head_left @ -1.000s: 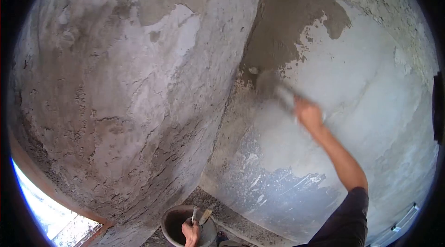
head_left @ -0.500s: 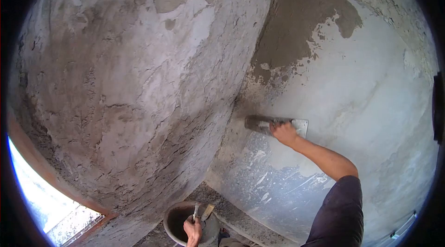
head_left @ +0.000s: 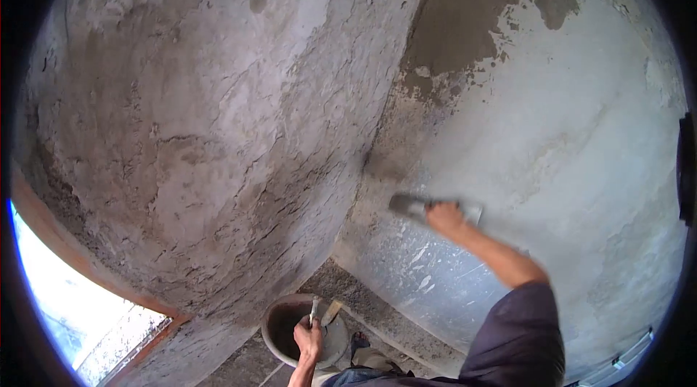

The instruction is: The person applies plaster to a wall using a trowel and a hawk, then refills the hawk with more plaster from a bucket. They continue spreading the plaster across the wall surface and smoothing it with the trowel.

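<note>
My right hand (head_left: 444, 217) is closed around the handle of a plastering trowel (head_left: 408, 205), its long flat blade lying at or close to the smooth pale wall (head_left: 537, 118). Motion smears the blade a little. Above it, a dark patch of wet plaster (head_left: 465, 17) covers the top of that wall beside the corner. Low in the picture, my left hand (head_left: 308, 341) grips a tool with a pale handle (head_left: 314, 308) over a round bucket (head_left: 271, 343); the tool's other end is hidden. A flat yellowish tool end (head_left: 332, 311) shows inside the bucket.
A rough, cracked plaster wall (head_left: 196, 118) fills the left side and meets the smooth wall at a corner. At lower left is a bright opening with a reddish edge (head_left: 102, 263). Loose grit (head_left: 377, 314) lies along the wall's foot.
The trowel has moved slightly down, away from the corner and the wet patch. My left hand appears slightly higher and further right at the bucket, as the whole view has shifted.
</note>
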Tool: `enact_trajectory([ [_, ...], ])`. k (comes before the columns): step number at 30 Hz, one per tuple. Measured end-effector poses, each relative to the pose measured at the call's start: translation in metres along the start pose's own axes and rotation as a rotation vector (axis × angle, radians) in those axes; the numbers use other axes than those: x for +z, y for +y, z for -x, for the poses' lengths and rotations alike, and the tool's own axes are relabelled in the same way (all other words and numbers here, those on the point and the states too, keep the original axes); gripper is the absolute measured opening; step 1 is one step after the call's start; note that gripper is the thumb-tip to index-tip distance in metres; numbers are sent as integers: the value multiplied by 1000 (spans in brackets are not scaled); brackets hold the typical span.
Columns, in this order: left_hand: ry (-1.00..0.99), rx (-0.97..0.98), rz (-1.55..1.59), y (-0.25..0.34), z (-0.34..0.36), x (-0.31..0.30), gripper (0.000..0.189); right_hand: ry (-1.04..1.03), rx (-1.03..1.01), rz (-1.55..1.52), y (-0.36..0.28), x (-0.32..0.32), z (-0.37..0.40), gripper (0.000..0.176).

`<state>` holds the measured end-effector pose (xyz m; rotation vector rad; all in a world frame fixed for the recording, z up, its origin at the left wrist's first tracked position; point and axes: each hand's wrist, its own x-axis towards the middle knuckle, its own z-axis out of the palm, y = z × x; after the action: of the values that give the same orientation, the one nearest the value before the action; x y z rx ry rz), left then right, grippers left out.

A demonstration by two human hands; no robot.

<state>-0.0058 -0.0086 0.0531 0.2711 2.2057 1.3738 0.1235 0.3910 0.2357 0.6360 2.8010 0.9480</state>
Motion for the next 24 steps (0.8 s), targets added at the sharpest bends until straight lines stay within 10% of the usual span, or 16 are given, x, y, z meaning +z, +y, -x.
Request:
enact_trajectory([
  [7,-45,29,-64,34,-4,1,33,-134,760,-1067,-161,11,76,46],
  [11,-69,86,-119,41,-7,10,33,244,682,-1367,-195,43,103,34],
  [18,-110,69,139,81,-1,32,34,-386,668,-2292,-167,42,115,41],
  [24,-177,-28,145,123,7,50,43,-254,708,-2294,-150,28,104,38],
])
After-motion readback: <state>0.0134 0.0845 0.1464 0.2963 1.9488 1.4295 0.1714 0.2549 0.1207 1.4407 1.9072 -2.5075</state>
